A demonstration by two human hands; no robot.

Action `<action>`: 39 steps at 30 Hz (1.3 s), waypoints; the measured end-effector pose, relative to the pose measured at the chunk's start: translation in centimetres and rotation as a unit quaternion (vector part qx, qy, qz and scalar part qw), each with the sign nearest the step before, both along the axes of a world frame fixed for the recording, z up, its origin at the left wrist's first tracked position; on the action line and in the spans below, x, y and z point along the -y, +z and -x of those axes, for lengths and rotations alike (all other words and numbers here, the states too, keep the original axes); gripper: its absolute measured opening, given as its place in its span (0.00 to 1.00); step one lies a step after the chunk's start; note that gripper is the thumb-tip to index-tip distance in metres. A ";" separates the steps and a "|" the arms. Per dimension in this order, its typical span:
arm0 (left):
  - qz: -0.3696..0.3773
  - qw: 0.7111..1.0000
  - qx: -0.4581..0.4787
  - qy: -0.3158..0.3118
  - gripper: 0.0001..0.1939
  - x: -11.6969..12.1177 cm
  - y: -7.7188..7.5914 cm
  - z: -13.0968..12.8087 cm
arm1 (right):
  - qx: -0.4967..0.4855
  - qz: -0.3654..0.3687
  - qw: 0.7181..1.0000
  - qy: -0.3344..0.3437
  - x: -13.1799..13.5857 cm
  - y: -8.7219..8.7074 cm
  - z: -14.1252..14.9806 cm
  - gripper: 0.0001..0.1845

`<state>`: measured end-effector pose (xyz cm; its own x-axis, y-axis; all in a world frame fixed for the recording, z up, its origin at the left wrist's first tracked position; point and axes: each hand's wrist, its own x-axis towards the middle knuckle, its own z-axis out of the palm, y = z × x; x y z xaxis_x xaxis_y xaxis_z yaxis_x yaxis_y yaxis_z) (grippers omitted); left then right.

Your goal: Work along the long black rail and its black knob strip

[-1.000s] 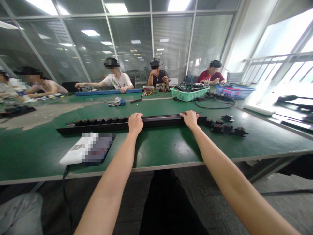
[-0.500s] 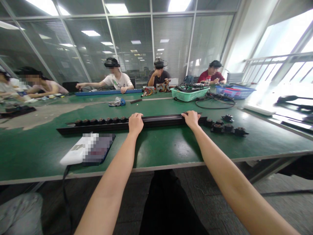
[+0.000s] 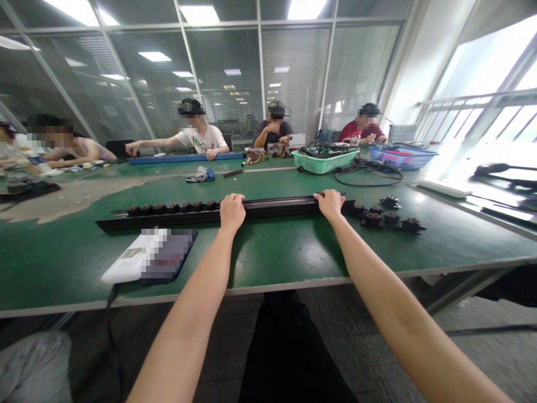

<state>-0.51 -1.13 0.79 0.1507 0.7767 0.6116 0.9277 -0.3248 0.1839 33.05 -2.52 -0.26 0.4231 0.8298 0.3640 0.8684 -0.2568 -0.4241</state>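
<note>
A long black rail point(image 3: 281, 211) lies across the green table point(image 3: 289, 252) in front of me. My left hand point(image 3: 232, 211) is closed over the rail near its middle, with the fingers over the far edge. Farther right, my right hand point(image 3: 330, 202) grips the same rail close to its right end, thumb toward the left. Several small black round parts point(image 3: 172, 207) sit in a row along the rail's left half, up to my left hand. More loose black parts point(image 3: 392, 218) lie just beyond the right end. The fingertips of both hands are partly hidden behind the rail.
A white and dark flat object point(image 3: 138, 257) lies front left, with a cable hanging off the edge. Behind are a blue-grey cloth point(image 3: 200, 175), a green basket point(image 3: 325, 162) of cables and a blue basket point(image 3: 403, 158). Several co-workers sit across the table, one at a blue bar point(image 3: 184, 159).
My right hand has shifted slightly to the right along the rail. My left hand stays in place on it. Across the table, a co-worker's outstretched arm has moved a little to the left.
</note>
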 end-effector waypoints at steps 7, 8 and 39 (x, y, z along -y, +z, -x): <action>0.000 1.000 -0.008 0.005 0.21 -0.1 -0.1 0.0 | 0.009 0.009 1.000 -0.011 0.1 0.2 -0.2 0.23; -0.001 1.000 -0.008 0.005 0.21 -0.1 -0.1 0.0 | 0.008 0.009 1.000 -0.012 0.1 0.2 -0.2 0.23; 0.000 1.000 -0.004 0.003 0.21 0.0 0.0 -0.1 | -0.014 -0.006 0.999 -0.050 0.5 0.6 -1.5 0.21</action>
<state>-0.41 -1.11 0.79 0.1507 0.7782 0.6097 0.9311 -0.3190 0.1769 34.51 -3.05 0.33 0.5135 0.7783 0.3613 0.8268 -0.3361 -0.4511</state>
